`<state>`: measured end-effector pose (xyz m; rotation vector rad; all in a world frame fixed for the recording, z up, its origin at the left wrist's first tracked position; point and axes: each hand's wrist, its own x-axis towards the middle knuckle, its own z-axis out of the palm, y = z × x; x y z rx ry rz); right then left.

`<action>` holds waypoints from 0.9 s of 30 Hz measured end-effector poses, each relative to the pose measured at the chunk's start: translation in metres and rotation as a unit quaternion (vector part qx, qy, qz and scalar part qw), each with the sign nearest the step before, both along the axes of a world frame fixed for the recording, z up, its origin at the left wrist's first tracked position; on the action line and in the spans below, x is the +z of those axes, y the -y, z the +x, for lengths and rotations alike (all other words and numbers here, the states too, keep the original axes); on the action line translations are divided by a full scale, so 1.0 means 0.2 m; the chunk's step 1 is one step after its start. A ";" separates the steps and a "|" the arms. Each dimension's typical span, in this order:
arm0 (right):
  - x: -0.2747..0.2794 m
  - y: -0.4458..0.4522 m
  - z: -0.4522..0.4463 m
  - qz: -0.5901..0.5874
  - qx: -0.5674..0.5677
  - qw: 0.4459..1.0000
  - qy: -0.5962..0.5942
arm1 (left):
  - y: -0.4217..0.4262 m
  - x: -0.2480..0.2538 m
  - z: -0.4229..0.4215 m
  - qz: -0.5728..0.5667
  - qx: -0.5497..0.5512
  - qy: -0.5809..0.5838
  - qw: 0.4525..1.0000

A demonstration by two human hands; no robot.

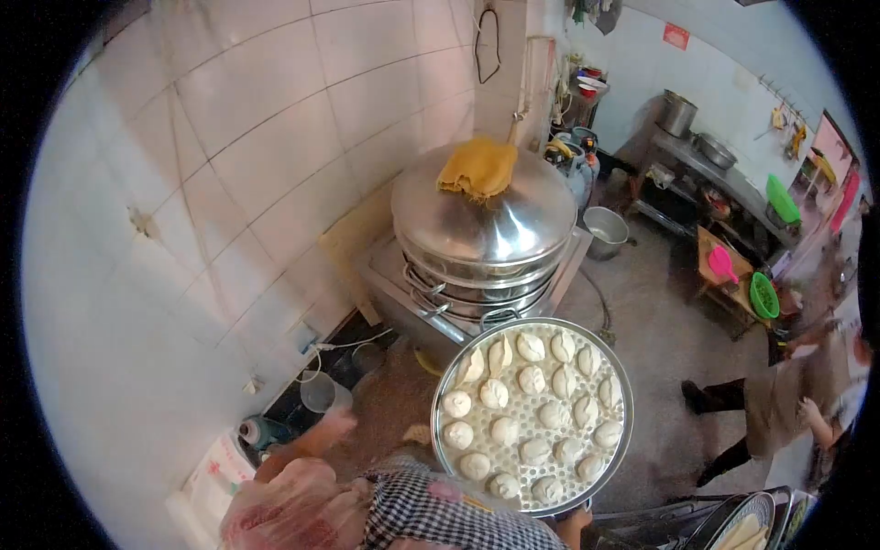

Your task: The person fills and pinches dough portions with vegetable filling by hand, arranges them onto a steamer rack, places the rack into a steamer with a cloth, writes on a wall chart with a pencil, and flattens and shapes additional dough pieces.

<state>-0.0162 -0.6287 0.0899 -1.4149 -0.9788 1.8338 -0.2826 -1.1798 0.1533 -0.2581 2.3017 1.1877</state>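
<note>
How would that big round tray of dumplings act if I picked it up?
The tray would probably feel heavy, since many dumplings sit on it. It likely stays stiff, because it looks like metal. If tipped, the dumplings might slide, as no dividers show between them.

From my view's ctr: red notice on wall betw 1 & 2 o'c, gas cyls nr 2, pink scoop on low wooden tbl at 3, co-worker nr 4.
</note>
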 end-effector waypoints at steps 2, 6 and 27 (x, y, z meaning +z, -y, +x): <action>-0.01 0.00 -0.01 0.010 -0.008 1.000 0.011 | -0.32 0.22 -0.47 0.080 0.093 -0.101 0.987; 0.04 0.05 -0.02 0.036 -0.033 0.997 0.056 | -0.88 0.94 -1.15 0.600 0.075 -0.085 0.792; 0.15 0.07 0.19 0.184 -0.072 0.902 0.385 | -1.35 1.19 -1.93 0.681 0.369 0.076 0.628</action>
